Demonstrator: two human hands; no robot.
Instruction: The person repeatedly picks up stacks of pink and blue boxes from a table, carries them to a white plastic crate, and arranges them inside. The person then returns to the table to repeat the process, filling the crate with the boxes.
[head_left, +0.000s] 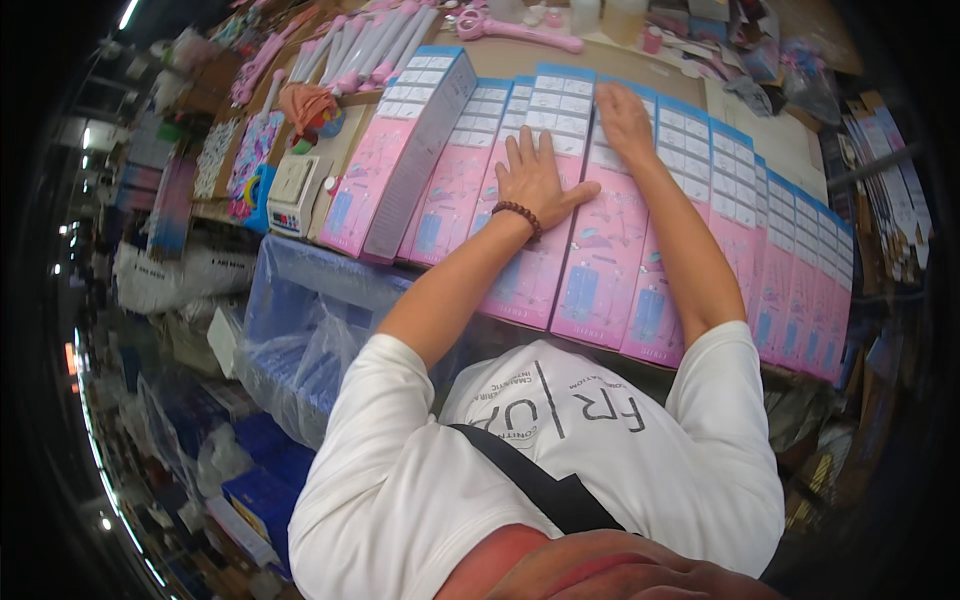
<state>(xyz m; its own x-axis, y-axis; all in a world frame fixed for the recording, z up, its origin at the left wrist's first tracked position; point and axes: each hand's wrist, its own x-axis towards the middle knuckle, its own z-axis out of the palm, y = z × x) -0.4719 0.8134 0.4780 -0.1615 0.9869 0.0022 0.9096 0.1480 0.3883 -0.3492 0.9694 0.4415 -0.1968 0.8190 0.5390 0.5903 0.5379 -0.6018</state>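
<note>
A row of pink and blue printed cardboard boxes (600, 247) lies side by side along the near edge of the worktable. My left hand (536, 176), with a brown bead bracelet at the wrist, rests palm down with fingers spread on boxes near the middle of the row. To its right, my right hand (622, 120) lies at the far blue end of a box, its fingers close together and slightly blurred; whether it grips the box is unclear. At the left end of the row, a box (409, 157) sits higher and tilted, its grey side showing.
Pink and white plastic wands (375, 45) fill a tray at the back left. One pink handle part (517, 31) lies behind the boxes. A small digital scale (294, 193) stands on the left, above a blue plastic crate (300, 315). Clutter and bottles line the back edge.
</note>
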